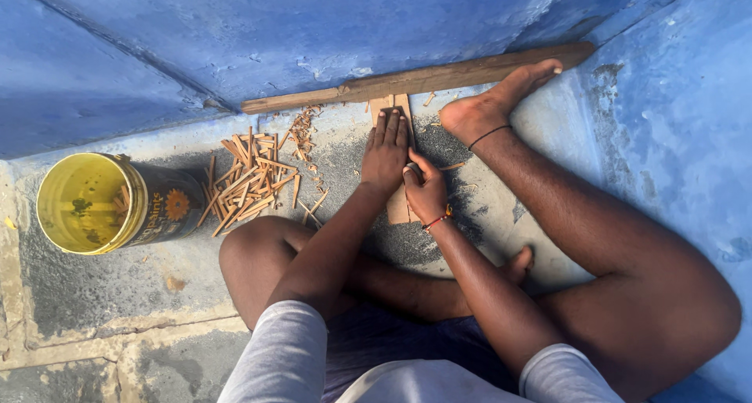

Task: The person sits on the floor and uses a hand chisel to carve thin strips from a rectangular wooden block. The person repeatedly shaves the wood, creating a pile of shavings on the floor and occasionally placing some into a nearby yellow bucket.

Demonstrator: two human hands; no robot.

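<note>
1. In the head view, the left hand (385, 154) lay flat, fingers stretched out and unclenched, pressing down on a narrow pale wooden strip (400, 207) that rested on the grey concrete floor (117, 285) and ran up to a long brown wooden plank (415, 79) at the blue wall's foot.
2. The right hand (427, 195) was curled just beside it, touching the strip; whether it gripped a small tool I could not tell.
3. The step in hand looked like steadying the strip while working it; the next move would call for firm downward pressure and careful fingers.
4. A heap of thin wooden sticks (247, 182) lay left, near a tipped yellow-lined tin can (110, 203).
</note>
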